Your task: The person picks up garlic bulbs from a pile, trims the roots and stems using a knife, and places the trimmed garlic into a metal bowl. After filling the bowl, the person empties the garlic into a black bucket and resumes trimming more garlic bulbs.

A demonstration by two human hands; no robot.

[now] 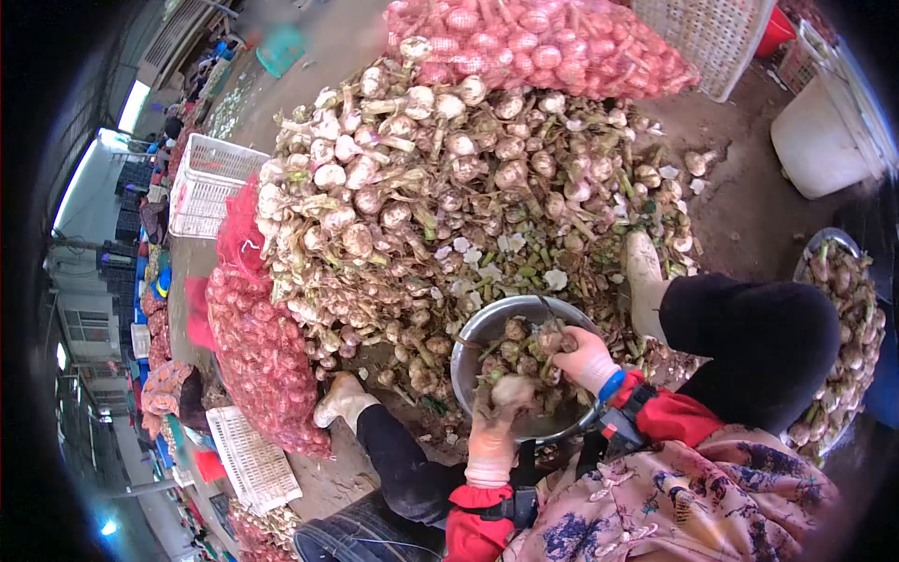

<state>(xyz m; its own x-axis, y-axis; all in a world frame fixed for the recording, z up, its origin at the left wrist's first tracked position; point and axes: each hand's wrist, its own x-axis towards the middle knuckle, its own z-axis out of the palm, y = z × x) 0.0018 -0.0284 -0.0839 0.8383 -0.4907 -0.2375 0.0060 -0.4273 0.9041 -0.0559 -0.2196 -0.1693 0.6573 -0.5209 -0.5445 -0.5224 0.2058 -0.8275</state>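
Observation:
A metal bowl (461, 367) with several garlic bulbs in it stands between the person's legs. My left hand (493, 426), in a pale glove, is at the bowl's near left side, its fingers round a garlic bulb (512, 391) that looks blurred. At the right side of the bowl my right hand (585, 361), also gloved, has its fingers closed at a garlic bulb (552, 339); a thin dark tool (547, 307) shows just above it. Beyond the bowl lies a large heap of garlic with stems (421, 178).
Red mesh bags of garlic lie behind the heap (534, 47) and at its left (262, 347). White crates (211, 187) stand farther left. At the right are a white bucket (819, 140) and a basin of garlic (843, 300). A co-worker (173, 389) sits at the far left.

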